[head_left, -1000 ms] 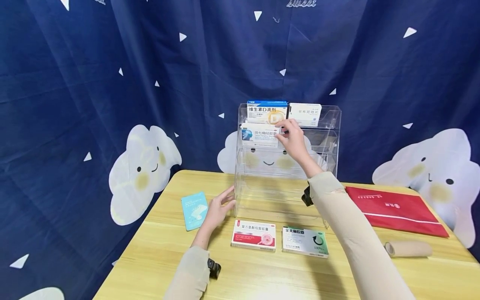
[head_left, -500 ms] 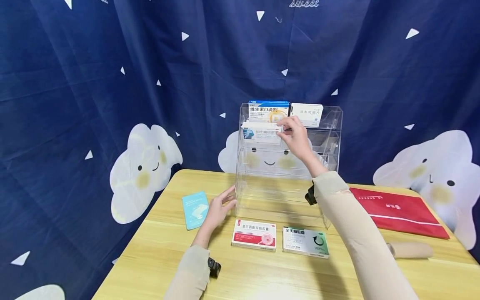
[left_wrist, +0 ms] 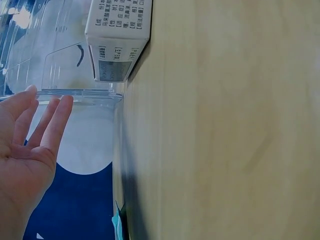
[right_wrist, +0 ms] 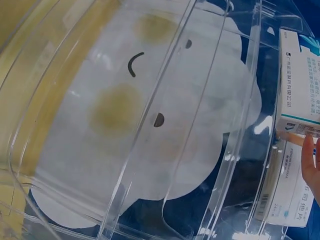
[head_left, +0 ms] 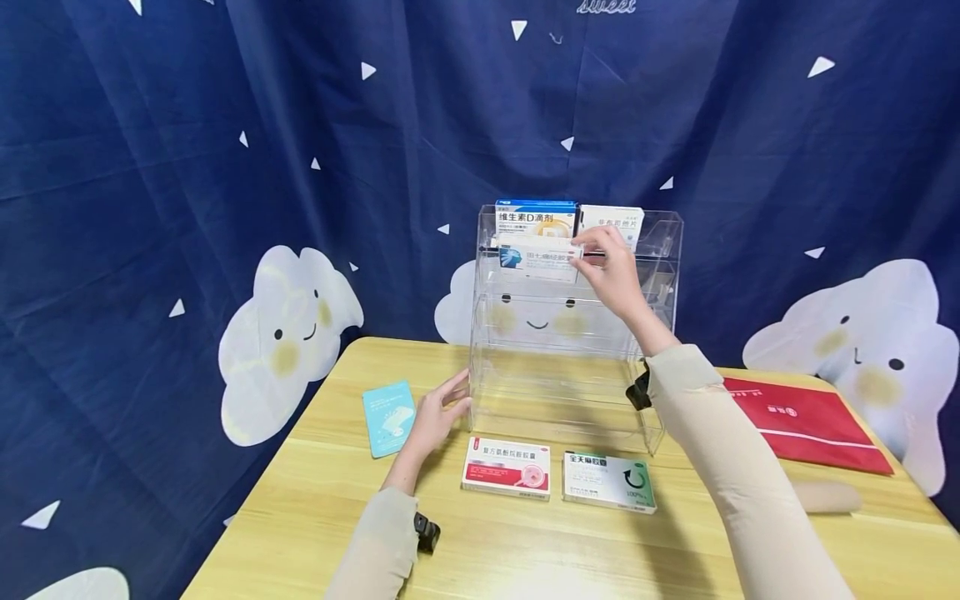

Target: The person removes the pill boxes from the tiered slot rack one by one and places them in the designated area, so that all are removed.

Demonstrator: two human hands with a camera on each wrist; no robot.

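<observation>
My right hand (head_left: 617, 275) pinches the right end of a white medicine box (head_left: 538, 259) with a blue head picture. That box is upright at the second tier from the top of a clear acrylic display rack (head_left: 475, 333); whether it touches the shelf, I cannot tell. Above it on the top tier stand a blue-and-white vitamin D box (head_left: 534, 218) and a white box (head_left: 612, 217), partly covered by my fingers. My left hand (head_left: 432, 422) has its fingers extended against the rack's left side. In the left wrist view those fingertips (left_wrist: 64, 102) touch the clear edge.
A red-and-white medicine box (head_left: 506, 468) and a green-and-silver one (head_left: 609, 482) lie before the rack. To the left is a light blue packet (head_left: 388, 419). A red bag (head_left: 817, 423) and a beige roll (head_left: 828, 497) lie right, partly behind my sleeve.
My right hand has moved the white head-picture box to the right and slightly up from the tier's left end. The left hand stays at the rack's side.
</observation>
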